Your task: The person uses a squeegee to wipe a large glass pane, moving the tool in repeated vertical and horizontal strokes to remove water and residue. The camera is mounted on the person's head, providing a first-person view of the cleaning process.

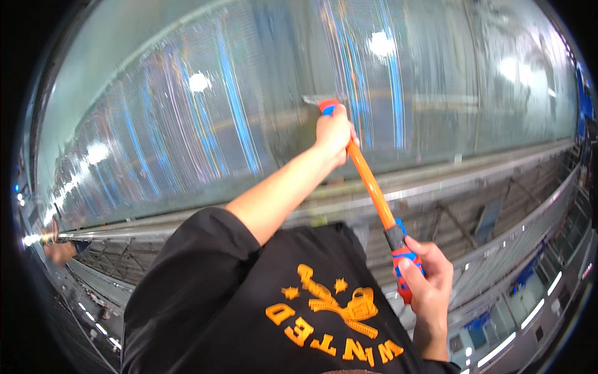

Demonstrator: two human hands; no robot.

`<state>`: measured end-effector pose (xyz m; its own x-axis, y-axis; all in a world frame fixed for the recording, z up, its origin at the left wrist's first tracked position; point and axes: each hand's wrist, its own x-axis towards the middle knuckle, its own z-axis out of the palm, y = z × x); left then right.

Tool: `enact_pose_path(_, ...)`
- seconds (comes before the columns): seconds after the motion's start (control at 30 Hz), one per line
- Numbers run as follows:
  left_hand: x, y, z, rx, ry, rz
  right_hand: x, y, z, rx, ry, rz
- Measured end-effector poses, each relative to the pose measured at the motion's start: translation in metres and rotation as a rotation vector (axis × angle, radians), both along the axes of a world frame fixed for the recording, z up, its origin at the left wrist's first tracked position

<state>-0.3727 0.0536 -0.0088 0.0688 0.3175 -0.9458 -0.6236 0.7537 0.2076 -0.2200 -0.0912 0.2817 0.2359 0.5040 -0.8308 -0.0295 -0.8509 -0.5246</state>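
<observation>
My left hand (334, 133) is wrapped round the upper shaft of a long-handled scraper (372, 182), close below its red and blue head. The shaft is orange, and a thin, pale, see-through blade (314, 99) sticks out at the far end over a wide glossy sheet (293, 134). Whether the blade touches the sheet I cannot tell. Lower down, my right hand (428, 274) closes round the red and blue grip (408, 265) at the near end. The sheet carries long blue and pale streaks and bright light reflections. Whether it is glass or plastic film is unclear.
A pale metal rail (430, 179) runs along the sheet's near edge, right in front of my body. Below it is a frame with crossbars (448, 215). At the far left, another person's blurred hand (60, 252) is near the edge. Lit strip lights (532, 308) show at lower right.
</observation>
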Motion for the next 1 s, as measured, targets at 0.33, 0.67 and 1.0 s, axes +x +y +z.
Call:
enact_pose_path(0.33, -0.01, 0.204, -0.025, 0.195, -0.036, 0.0, -0.021, 0.18, -0.034, 0.238, -0.036, 0.196)
enact_pose_path(0.67, -0.031, 0.185, -0.113, 0.208, 0.115, -0.07, -0.025, 0.073, -0.093, 0.424, -0.005, 0.283)
enact_pose_path(1.0, -0.002, -0.168, -0.027, 0.065, -0.105, -0.115, -0.008, -0.21, -0.019, 0.465, -0.359, 0.208)
